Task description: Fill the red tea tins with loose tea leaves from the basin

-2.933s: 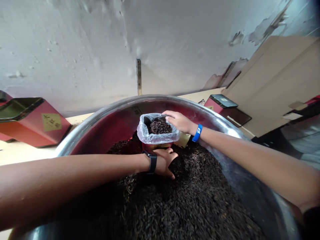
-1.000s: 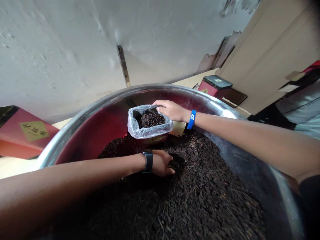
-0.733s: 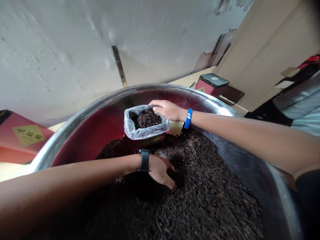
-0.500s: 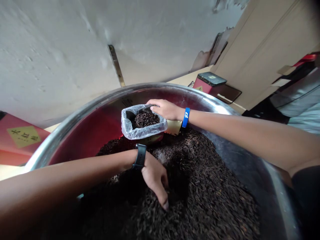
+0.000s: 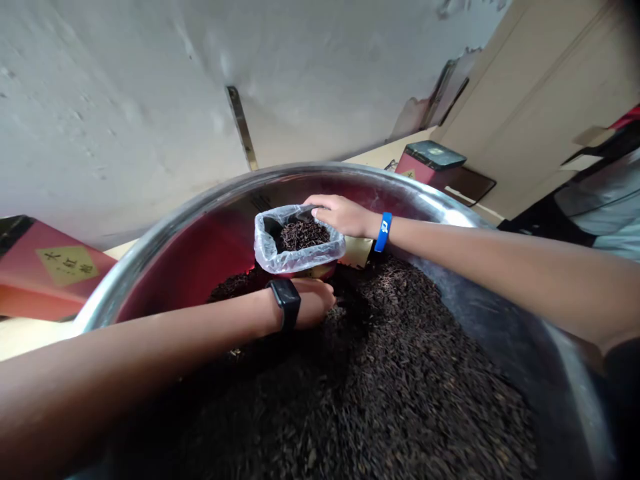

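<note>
A red tea tin point(image 5: 300, 272), lined with a clear plastic bag point(image 5: 273, 259), stands tilted in a wide metal basin point(image 5: 240, 180) and holds dark tea leaves point(image 5: 304, 235). Its far right rim is gripped by my right hand point(image 5: 345, 217), thumb inside over the bag's edge. Just in front of the tin, low over the loose tea point(image 5: 425, 360), is my left hand point(image 5: 315, 301). Its fingers are curled closed, and what they hold is hidden.
Another red tin point(image 5: 65, 267) with a yellow label sits left of the basin. Behind it on the right is a dark-lidded red tin point(image 5: 430, 160). A worn wall point(image 5: 150, 87) rises behind, and a cream panel point(image 5: 525, 100) stands at right.
My left hand has risen out of the tea and moved up to the front of the tin, its fingers now curled. My right hand keeps its grip. The view has shifted slightly.
</note>
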`<state>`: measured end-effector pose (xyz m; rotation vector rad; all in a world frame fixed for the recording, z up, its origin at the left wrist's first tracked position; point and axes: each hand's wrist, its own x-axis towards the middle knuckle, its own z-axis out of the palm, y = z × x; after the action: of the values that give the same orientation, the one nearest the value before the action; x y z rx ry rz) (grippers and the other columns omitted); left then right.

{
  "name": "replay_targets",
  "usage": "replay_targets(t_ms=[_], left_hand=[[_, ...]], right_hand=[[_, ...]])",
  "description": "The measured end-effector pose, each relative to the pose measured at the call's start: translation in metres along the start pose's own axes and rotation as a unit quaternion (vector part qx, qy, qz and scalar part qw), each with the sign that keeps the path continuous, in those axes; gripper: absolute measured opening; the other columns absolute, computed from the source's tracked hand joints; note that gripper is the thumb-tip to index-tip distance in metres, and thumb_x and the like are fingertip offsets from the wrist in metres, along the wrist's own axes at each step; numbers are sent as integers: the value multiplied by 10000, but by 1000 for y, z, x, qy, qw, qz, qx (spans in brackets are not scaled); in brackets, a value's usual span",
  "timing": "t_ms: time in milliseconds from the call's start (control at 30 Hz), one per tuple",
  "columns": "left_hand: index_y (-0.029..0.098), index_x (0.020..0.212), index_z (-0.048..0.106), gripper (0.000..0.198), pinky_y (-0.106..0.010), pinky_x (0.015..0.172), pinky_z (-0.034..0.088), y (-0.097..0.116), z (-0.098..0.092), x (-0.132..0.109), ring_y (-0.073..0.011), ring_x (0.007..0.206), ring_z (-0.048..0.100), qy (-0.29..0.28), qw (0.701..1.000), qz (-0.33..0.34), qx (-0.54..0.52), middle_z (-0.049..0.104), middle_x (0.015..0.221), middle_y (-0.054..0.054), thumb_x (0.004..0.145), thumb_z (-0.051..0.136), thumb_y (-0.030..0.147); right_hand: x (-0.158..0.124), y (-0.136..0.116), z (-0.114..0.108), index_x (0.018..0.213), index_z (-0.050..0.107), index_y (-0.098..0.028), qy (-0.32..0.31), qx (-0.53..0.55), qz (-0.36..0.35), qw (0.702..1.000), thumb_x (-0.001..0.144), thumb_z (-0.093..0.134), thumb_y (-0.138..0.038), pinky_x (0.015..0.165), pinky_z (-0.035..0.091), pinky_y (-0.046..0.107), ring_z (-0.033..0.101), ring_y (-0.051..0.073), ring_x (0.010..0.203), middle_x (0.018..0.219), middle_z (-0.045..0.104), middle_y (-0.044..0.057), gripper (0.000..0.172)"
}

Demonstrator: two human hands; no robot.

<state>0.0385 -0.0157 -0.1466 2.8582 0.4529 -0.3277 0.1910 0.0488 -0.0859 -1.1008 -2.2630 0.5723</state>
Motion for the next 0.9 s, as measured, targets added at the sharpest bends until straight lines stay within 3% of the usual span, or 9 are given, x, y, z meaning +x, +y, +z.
replay_targets(t_ms=[133,300,500,667,767,900], left_hand=[[96,946,616,263,-330,693,455,0,35,14,-233,890,568,20,993,-4,119,603,1010,-131,846,374,96],[158,830,636,235,-336,742,453,12,37,15,-226,940,553,-1,979,105,174,605,987,-91,878,408,188],[154,852,611,234,-248,699,435,27,19,6,-151,849,579,-68,988,122,72,634,932,-58,899,396,233],[150,718,599,94,-216,652,432,37,15,-1,-141,772,579,-79,976,195,-58,640,866,-56,758,514,150],[160,776,629,168,-237,613,434,42,15,-2,-159,713,589,-75,985,109,-112,653,787,-61,767,479,234],[141,899,647,385,-282,585,438,46,7,2,-212,727,613,-155,981,11,-118,666,855,-114,793,412,428]], right_hand=[[0,0,0,1014,576,-137,-2,-5,1,1000,831,368,-174,792,370,288,522,158,846,993,615,54,280],[0,1,0,1022,579,-137,-3,-6,3,1000,828,380,-172,790,367,287,522,158,843,1008,613,55,280],[0,1,0,1021,576,-132,-2,-2,-4,1000,828,373,-170,787,368,287,522,157,842,1008,613,60,282],[0,-1,-1,1028,569,-132,-6,-8,7,1000,827,372,-169,795,356,285,515,158,858,1011,609,62,284],[0,-2,-1,1023,569,-135,-9,-11,9,1000,826,372,-160,786,358,277,513,152,844,1010,610,56,280],[-1,-3,-2,1027,573,-133,-7,-10,8,1000,827,374,-150,776,365,273,518,149,831,1013,614,57,282]])
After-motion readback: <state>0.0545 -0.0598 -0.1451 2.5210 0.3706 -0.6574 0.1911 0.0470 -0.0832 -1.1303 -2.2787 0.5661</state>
